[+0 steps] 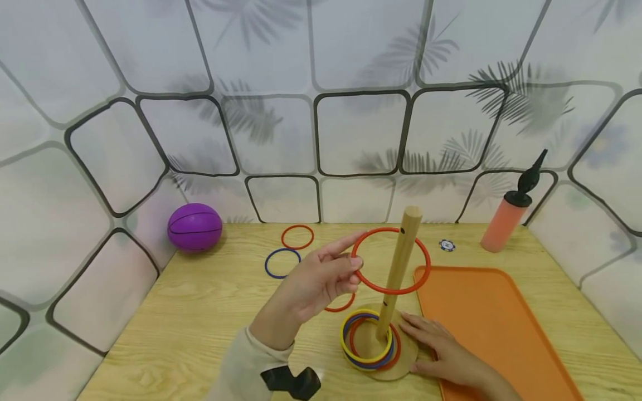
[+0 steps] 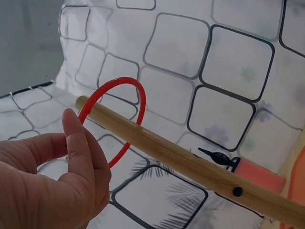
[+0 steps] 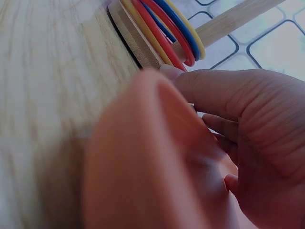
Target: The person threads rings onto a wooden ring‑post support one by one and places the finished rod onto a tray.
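Note:
My left hand [image 1: 321, 284] pinches a red ring [image 1: 428, 262] between thumb and fingers. That ring loops around the upper part of an upright wooden post [image 1: 401, 250], also seen in the left wrist view, where the ring [image 2: 142, 102] encircles the post [image 2: 167, 148] near its tip. My right hand [image 1: 451, 348] rests at the right edge of the round wooden base [image 1: 408, 356], fingers and thumb spread along its rim. Yellow, blue and red rings [image 1: 346, 348] lie stacked around the foot of the post.
An orange tray [image 1: 481, 312] lies right of the base, partly under my right hand. Behind it are a poker chip [image 1: 447, 245] and a pink hand pump [image 1: 504, 225]. Loose red [image 1: 298, 227] and blue rings [image 1: 266, 264] and a purple ball [image 1: 194, 227] lie farther left.

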`<state>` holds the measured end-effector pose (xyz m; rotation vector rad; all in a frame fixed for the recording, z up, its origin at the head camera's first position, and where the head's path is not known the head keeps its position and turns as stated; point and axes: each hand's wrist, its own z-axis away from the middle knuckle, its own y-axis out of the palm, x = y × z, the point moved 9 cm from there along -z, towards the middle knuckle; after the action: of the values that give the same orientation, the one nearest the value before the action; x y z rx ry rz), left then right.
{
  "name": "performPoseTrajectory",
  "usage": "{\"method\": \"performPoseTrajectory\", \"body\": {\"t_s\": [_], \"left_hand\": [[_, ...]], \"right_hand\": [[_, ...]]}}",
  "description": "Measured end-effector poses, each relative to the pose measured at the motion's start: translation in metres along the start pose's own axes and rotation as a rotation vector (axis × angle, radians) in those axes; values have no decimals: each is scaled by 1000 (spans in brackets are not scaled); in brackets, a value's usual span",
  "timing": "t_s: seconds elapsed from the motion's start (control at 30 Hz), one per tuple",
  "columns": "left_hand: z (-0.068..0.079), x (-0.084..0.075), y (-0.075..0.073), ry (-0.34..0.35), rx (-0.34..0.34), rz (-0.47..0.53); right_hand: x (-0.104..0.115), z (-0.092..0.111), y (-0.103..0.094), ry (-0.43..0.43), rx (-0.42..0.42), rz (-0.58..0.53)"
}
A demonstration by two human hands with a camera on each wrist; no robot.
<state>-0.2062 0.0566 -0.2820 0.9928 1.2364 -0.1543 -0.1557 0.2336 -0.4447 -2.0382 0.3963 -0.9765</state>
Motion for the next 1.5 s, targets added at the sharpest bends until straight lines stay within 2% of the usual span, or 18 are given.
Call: {"method": "performPoseTrajectory", "body": {"t_s": [0.2, 0.43, 0.57, 0.8, 1.03, 1.27, 1.5], "left_hand": [[3, 30, -20, -40, -2, 13], [12, 57, -40, -74, 11, 65], [14, 72, -49, -90, -19, 61], [13, 100, -62, -143, -79, 29], [13, 114, -77, -178, -128, 24], [16, 128, -95, -207, -173, -42], [18, 142, -113, -226, -214, -115]], "right_hand": [[-1, -1, 0, -2, 4, -20], [-9, 3, 5, 74, 61, -77], [-11, 3, 6, 104, 72, -97], [-7, 1, 3, 89, 44, -74], [-7, 1, 3, 77, 60, -106], [0, 0, -2, -14, -14, -6], [0, -1, -1, -24, -24, 8]]}}
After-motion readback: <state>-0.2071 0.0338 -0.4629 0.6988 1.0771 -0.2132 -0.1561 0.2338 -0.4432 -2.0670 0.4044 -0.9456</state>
